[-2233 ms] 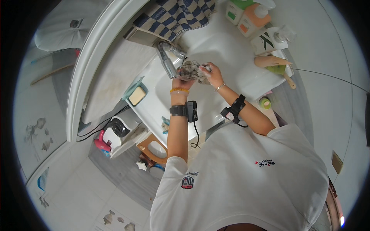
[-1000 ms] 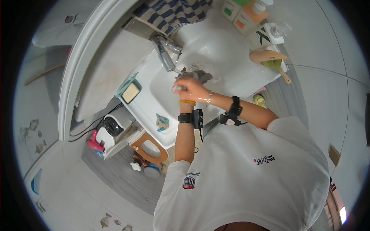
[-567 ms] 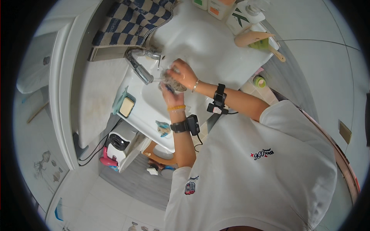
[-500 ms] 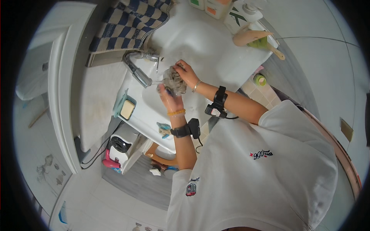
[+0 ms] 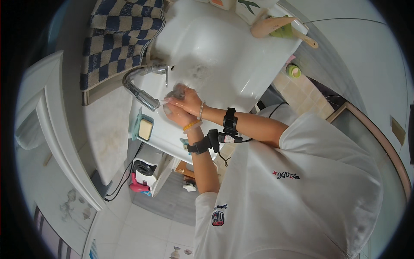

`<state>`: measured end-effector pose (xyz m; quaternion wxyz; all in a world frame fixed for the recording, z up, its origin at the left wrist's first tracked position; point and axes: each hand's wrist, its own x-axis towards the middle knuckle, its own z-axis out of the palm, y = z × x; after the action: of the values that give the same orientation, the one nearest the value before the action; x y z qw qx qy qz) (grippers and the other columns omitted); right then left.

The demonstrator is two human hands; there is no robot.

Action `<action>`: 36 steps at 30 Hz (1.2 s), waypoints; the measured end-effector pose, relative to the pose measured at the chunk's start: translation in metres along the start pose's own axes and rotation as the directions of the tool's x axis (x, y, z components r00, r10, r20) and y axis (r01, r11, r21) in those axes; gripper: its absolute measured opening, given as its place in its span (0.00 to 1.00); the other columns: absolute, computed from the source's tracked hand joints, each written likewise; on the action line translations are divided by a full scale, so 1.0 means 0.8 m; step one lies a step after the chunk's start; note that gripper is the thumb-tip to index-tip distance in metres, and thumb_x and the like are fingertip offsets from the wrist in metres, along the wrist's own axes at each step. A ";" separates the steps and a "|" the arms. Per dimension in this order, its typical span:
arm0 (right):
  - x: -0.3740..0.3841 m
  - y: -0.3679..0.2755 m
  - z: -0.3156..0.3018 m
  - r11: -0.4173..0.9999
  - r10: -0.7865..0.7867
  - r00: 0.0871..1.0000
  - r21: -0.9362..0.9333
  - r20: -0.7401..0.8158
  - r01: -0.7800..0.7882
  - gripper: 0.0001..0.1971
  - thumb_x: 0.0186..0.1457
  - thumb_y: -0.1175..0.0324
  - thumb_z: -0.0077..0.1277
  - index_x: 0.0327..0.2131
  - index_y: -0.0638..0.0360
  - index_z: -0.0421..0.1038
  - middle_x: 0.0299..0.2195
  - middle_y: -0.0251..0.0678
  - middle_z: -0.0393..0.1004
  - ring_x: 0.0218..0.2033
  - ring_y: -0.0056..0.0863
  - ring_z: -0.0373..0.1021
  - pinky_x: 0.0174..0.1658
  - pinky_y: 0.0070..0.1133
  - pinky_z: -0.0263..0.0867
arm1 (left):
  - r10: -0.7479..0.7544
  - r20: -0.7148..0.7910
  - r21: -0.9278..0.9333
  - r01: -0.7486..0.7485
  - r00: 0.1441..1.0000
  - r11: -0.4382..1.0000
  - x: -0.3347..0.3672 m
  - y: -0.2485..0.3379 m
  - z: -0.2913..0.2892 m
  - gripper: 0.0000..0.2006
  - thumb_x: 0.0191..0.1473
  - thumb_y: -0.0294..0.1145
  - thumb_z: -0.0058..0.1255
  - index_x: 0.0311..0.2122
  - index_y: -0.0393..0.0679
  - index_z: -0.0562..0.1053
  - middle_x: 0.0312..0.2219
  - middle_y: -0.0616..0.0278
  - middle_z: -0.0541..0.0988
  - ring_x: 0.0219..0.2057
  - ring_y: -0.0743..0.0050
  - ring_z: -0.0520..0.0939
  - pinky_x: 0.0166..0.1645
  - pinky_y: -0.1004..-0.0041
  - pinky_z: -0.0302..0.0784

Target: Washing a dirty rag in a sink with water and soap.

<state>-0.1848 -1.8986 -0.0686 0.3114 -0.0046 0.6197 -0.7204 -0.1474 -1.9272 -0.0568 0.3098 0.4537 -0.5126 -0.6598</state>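
1. Hands met over the white sink (image 5: 241,64), close beside the spout end of the chrome faucet (image 5: 140,93).
2. The right hand (image 5: 187,100) lay on top, its fingers curled around a small greyish object (image 5: 177,91) that looked like a scrubbing pad; the blur made its exact kind hard to tell.
3. That object sat at the fingertips of the right hand, on the side toward the sink bowl, just beside the faucet's outlet and partly hidden by the fingers.
4. The left hand (image 5: 174,113) pressed against the underside of the right, fingers partly bent; whether it also gripped the object could not be told.
5. Each wrist carried a black strap with a small device, the left also an orange bead bracelet (image 5: 192,126), the right a thin silver bangle (image 5: 201,111).
6. A teal soap dish (image 5: 142,128) with a yellowish bar rested on the sink's edge, near the left hand.
7. A blue-and-cream checked towel (image 5: 118,34) lay draped behind the faucet.
8. A wooden-handled brush (image 5: 276,26) rested at the far corner of the sink, well apart from both hands.
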 end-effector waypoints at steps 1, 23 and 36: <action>0.003 0.003 0.000 0.987 0.069 0.997 -0.143 -0.043 -0.074 0.23 0.38 0.49 0.52 0.29 0.61 0.65 0.26 0.43 0.69 0.28 0.39 0.67 0.35 0.25 0.63 | -0.049 -0.018 0.051 0.050 0.999 0.997 -0.003 0.004 0.009 0.11 0.49 0.33 0.42 0.34 0.34 0.64 0.29 0.60 0.70 0.30 0.73 0.72 0.33 0.76 0.70; 0.039 -0.005 -0.103 0.972 0.236 0.907 -0.097 0.349 -0.216 0.23 0.43 0.56 0.53 0.38 0.60 0.61 0.33 0.33 0.66 0.35 0.21 0.64 0.29 0.20 0.65 | -0.439 0.243 -0.103 0.473 0.865 0.875 0.001 0.016 -0.014 0.16 0.43 0.25 0.48 0.39 0.34 0.63 0.34 0.59 0.71 0.36 0.68 0.72 0.38 0.71 0.69; 0.065 -0.049 -0.199 0.962 0.263 0.916 -0.008 0.304 -0.274 0.25 0.41 0.71 0.54 0.44 0.63 0.56 0.34 0.39 0.66 0.34 0.25 0.66 0.37 0.18 0.64 | -0.306 0.202 -0.229 0.348 0.930 0.909 -0.005 0.024 -0.042 0.17 0.50 0.38 0.43 0.40 0.33 0.65 0.36 0.57 0.71 0.36 0.68 0.73 0.42 0.70 0.68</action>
<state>-0.3067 -1.7789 -0.0900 0.4984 -0.0243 0.5467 -0.6723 -0.1160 -1.9426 -0.0397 0.2089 0.4333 -0.3612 -0.7988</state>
